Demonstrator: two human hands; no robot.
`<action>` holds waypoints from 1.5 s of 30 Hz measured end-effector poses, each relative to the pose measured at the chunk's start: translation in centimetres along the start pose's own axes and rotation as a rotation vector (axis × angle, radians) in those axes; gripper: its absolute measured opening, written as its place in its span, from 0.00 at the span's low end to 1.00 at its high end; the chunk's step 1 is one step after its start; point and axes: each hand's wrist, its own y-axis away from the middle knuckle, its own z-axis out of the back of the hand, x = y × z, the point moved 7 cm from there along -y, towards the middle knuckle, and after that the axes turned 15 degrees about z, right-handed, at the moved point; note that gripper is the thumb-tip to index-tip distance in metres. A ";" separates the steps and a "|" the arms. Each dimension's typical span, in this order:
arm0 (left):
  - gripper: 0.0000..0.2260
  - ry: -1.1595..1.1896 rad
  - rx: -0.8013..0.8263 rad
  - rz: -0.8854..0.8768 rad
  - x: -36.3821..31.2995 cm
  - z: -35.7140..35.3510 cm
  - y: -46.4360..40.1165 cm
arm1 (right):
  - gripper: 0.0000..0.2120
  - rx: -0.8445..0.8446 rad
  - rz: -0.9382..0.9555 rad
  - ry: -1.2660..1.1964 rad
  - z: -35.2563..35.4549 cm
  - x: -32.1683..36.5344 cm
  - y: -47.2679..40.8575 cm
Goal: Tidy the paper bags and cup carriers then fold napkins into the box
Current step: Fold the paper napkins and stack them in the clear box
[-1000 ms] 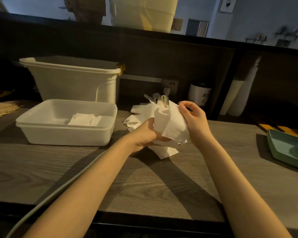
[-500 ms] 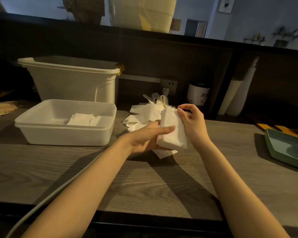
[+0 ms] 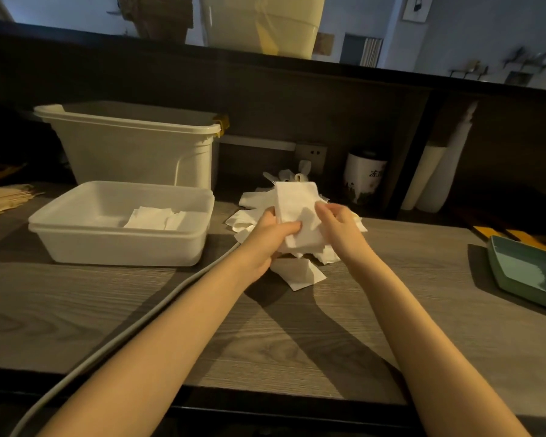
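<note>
Fingers [image 3: 292,228] of the left hand [image 3: 270,239] curl over the lower front of a folded napkin [image 3: 297,209], thumb hidden behind it, while the right hand [image 3: 338,228] pinches its right edge. The napkin stands upright above a loose pile of napkins [image 3: 300,269] on the wooden tabletop [image 3: 297,342]. To the left, well apart, the shallow white box [image 3: 120,244] holds a few folded napkins [image 3: 156,219]. Behind the box stands a taller white bin [image 3: 133,152]. A grey cable [image 3: 114,348] runs under the left forearm, and a green tray [image 3: 530,272] lies at the far right.
</note>
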 end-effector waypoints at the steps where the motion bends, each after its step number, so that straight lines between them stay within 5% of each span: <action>1: 0.19 0.054 -0.018 -0.002 0.0 0.3 0.0 | 0.28 0.078 -0.046 -0.083 -0.8 -0.3 0.3; 7: 0.18 0.130 -0.152 -0.054 0.2 0.9 -0.3 | 0.27 0.219 -0.089 -0.253 -3.0 -0.2 1.4; 13: 0.15 0.208 -0.176 -0.064 -0.6 2.2 0.4 | 0.21 0.104 -0.103 -0.426 -2.1 1.1 1.6; 18: 0.11 0.273 -0.118 -0.161 -2.1 5.7 2.9 | 0.25 0.072 -0.055 -0.462 -2.0 1.9 2.7; 30: 0.25 -0.589 -0.190 -0.296 0.4 8.6 8.2 | 0.23 0.301 0.024 -0.271 -5.8 3.0 6.6; 38: 0.27 -0.580 -0.140 -0.249 2.4 8.3 9.0 | 0.38 0.339 0.010 -0.348 -7.8 3.0 8.8; 45: 0.20 -0.547 -0.278 -0.392 0.1 8.3 9.2 | 0.32 0.275 0.191 -0.209 -7.1 4.6 7.7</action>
